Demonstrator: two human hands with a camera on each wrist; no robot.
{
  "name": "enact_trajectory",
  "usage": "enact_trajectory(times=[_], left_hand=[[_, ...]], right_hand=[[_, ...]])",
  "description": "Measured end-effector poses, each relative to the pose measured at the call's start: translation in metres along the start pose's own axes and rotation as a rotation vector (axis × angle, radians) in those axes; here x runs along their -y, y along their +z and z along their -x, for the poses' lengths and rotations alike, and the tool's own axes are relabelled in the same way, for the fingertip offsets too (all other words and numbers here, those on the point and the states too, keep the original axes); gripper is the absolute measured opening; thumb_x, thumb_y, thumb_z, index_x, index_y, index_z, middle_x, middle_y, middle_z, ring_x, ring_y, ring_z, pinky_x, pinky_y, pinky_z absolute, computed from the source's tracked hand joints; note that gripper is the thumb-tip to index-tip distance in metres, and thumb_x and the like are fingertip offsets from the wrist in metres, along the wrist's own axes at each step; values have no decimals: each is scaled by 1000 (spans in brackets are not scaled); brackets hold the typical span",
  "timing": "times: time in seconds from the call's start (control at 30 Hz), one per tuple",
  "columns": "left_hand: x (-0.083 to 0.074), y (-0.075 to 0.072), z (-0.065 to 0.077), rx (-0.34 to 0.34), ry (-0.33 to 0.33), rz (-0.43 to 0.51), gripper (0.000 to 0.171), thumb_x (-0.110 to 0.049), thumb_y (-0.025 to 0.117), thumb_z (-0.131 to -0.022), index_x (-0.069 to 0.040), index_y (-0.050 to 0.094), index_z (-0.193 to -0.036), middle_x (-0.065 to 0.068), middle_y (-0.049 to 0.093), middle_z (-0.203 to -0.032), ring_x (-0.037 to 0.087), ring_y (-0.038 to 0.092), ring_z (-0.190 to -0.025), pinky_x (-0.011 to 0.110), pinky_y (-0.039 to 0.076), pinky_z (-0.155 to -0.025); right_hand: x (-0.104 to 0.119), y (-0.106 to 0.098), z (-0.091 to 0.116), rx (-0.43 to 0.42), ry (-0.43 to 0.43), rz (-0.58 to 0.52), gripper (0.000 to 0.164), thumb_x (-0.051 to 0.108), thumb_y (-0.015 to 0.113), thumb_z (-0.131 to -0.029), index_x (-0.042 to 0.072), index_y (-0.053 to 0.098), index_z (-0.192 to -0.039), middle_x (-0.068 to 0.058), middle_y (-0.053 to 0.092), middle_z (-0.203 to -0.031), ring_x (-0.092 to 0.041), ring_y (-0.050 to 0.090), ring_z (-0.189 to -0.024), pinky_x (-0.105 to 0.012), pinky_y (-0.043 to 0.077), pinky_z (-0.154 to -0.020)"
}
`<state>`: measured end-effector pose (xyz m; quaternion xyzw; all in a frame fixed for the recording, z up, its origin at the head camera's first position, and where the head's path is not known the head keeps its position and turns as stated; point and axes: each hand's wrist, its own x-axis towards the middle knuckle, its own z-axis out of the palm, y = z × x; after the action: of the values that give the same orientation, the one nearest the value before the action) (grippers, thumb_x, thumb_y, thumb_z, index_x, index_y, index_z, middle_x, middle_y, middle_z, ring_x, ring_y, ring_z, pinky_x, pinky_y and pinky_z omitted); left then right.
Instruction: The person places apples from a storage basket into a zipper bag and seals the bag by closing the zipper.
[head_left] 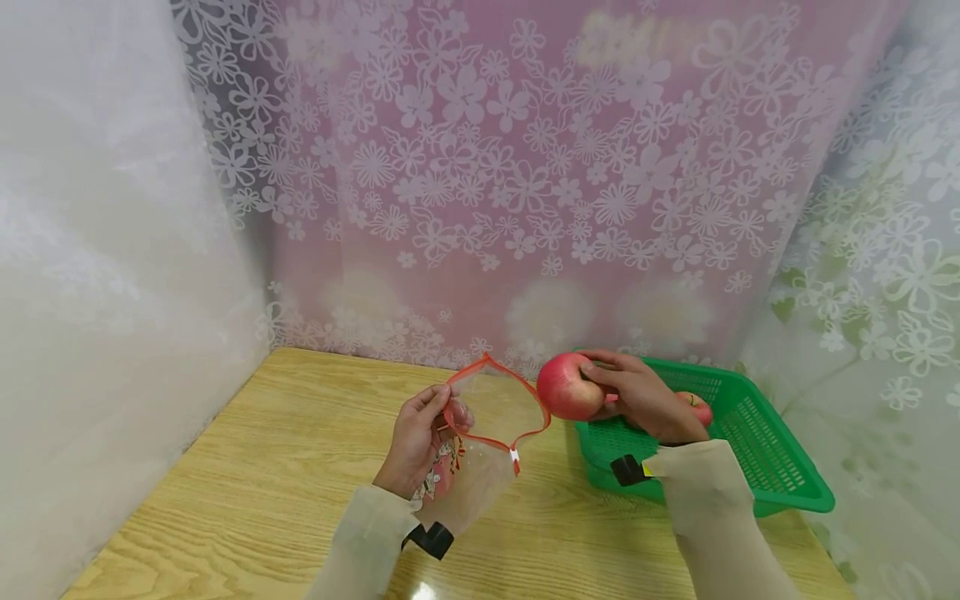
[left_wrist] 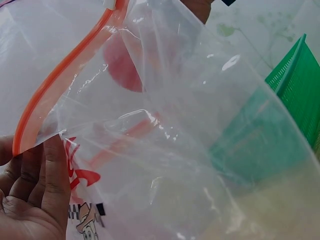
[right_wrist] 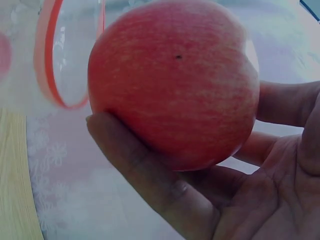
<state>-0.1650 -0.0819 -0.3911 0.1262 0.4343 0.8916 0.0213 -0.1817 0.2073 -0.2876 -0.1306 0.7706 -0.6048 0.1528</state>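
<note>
My left hand [head_left: 418, 433] pinches the left edge of a clear zip bag [head_left: 480, 483] between thumb and fingers. The bag's orange-red zip rim [left_wrist: 60, 75] gapes wide, with a white slider at its near right corner. Cartoon figures and red print show on the bag's side in the left wrist view. My right hand [head_left: 637, 392] grips a red apple [head_left: 570, 387], fingers curled around it. The apple is at the right side of the bag's mouth, overlapping the rim in the head view. Through the film, the apple shows as a red blur in the left wrist view.
A green plastic basket [head_left: 780, 442] stands on the right of the wooden table [head_left: 300, 467], under my right forearm. Another red apple [head_left: 699, 407] lies in it, partly hidden by the wrist. A floral curtain [head_left: 510, 183] hangs behind the table.
</note>
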Motion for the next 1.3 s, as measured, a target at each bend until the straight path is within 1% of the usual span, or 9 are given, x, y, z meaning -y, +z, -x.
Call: enact_trajectory(times=[0.17,0.23,0.43,0.5,0.67,0.9,1.0,1.17,1.3], left_hand=[[0,0,-1,14,7,-2,24,-19,45,-104,-13,66,-92,-2,68,-73,10,68,-68,24,56,-68],[0,0,-1,16,10,-7,25,-18,45,-104,-14,66,-92,-2,68,-74,10,68,-68,24,56,-68],[1,0,-1,-3,8,-13,25,-18,45,-104,-13,66,-92,-2,68,-73,10,68,-67,24,56,-67],[2,0,-1,-13,0,-8,23,-17,46,-103,-10,65,-93,-1,68,-72,11,68,-67,24,56,-67],[2,1,0,-36,-6,-15,21,-16,47,-103,-8,64,-94,0,67,-72,11,68,-66,25,57,-67],[2,2,-1,-45,-4,-32,21,-17,47,-103,-11,64,-92,0,67,-72,11,67,-66,25,57,-67],[3,2,-1,-43,-5,-34,22,-17,47,-103,-12,65,-91,0,67,-71,11,67,-65,25,57,-67],[3,1,-1,-52,-6,-37,24,-17,46,-103,-12,65,-90,0,66,-70,12,66,-65,25,57,-67],[3,1,-1,-59,-6,-28,23,-16,47,-103,-8,65,-92,0,66,-70,12,66,-65,25,57,-67]], right_hand=[[7,12,-4,5,-14,78,55,35,55,-98,5,43,-142,-16,50,-128,-20,62,-83,-34,55,-70],[8,16,-7,25,-27,89,53,35,55,-99,5,45,-140,-15,54,-123,-19,60,-79,-33,54,-67],[8,29,-16,104,-44,47,51,27,54,-100,0,42,-142,-17,48,-133,-24,61,-101,-43,56,-79],[7,32,-19,113,-39,54,51,27,54,-100,1,42,-142,-18,47,-134,-25,61,-103,-44,56,-79],[5,41,-23,141,-35,82,50,27,54,-100,1,43,-142,-18,52,-131,-23,64,-99,-44,56,-79],[-1,51,-32,163,-20,112,52,24,56,-99,-2,43,-142,-19,53,-128,-21,63,-95,-44,57,-75],[-3,55,-34,161,-12,154,52,24,56,-99,-2,42,-142,-19,53,-128,-19,63,-92,-40,58,-72],[-7,61,-38,162,-14,236,48,22,55,-99,-1,45,-141,-17,58,-120,-17,58,-77,-33,53,-63],[-8,66,-40,149,-35,311,45,21,55,-99,2,49,-139,-16,59,-123,-18,56,-85,-30,50,-66]])
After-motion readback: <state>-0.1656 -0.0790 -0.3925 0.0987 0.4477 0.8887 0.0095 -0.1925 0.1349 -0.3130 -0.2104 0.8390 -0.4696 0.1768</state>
